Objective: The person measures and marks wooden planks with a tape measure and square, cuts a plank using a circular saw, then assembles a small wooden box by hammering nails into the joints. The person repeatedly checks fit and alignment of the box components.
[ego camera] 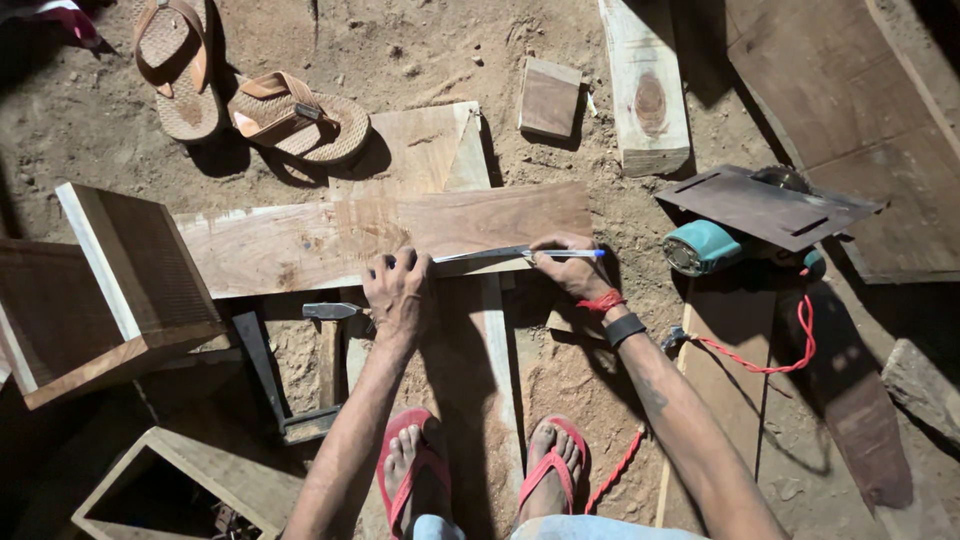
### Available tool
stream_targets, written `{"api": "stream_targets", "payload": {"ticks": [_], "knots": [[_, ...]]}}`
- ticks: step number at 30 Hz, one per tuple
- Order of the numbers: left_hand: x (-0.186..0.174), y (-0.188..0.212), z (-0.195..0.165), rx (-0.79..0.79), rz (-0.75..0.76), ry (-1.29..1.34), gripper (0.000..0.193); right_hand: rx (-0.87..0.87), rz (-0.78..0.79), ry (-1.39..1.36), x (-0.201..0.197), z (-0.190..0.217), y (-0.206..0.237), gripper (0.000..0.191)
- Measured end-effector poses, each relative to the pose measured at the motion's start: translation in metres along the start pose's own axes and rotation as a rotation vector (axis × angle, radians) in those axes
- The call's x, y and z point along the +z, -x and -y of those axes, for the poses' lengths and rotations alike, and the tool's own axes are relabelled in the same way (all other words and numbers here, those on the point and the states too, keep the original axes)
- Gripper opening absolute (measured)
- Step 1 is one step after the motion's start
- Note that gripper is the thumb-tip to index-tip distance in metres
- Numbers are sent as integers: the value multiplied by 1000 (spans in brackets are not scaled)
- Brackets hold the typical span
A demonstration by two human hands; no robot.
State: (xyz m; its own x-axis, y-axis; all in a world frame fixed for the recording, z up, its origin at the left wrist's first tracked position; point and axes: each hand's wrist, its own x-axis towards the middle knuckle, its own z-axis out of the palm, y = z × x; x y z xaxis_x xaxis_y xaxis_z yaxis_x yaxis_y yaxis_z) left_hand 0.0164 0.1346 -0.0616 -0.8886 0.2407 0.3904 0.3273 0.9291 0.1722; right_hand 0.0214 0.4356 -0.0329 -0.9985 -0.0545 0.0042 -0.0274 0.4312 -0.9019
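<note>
Left hand (398,292) pressed flat, fingers spread, pinning metal ruler (480,254) on plank (400,235) at 12 o'clock; right hand (568,262) pinching pen (570,254) at 1 o'clock. Marking apparently underway; plank uncut.

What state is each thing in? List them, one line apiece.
Left hand: pressed flat on the ruler's end.
Right hand: grip closed on a pen.
Pen: tip against the ruler.
Ruler: lying flat along the board's near edge.
Board: lying flat, uncut.
Circular saw: set down on the ground, untouched.
Hammer: lying on the ground.
</note>
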Motion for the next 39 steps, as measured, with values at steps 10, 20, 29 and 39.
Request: {"api": "stream_targets", "payload": {"ticks": [10, 20, 29, 39], "knots": [[-9, -4, -3, 10, 3, 13, 19, 25, 7, 106, -3, 3, -2, 12], [-11, -4, -5, -9, -6, 44, 15, 56, 17, 121, -4, 6, -1, 14], [-7, -4, -5, -20, -7, 42, 8, 24, 12, 157, -4, 6, -1, 15], [-13, -4, -5, -21, -7, 50, 10, 27, 45, 182, -5, 5, -2, 15]]}}
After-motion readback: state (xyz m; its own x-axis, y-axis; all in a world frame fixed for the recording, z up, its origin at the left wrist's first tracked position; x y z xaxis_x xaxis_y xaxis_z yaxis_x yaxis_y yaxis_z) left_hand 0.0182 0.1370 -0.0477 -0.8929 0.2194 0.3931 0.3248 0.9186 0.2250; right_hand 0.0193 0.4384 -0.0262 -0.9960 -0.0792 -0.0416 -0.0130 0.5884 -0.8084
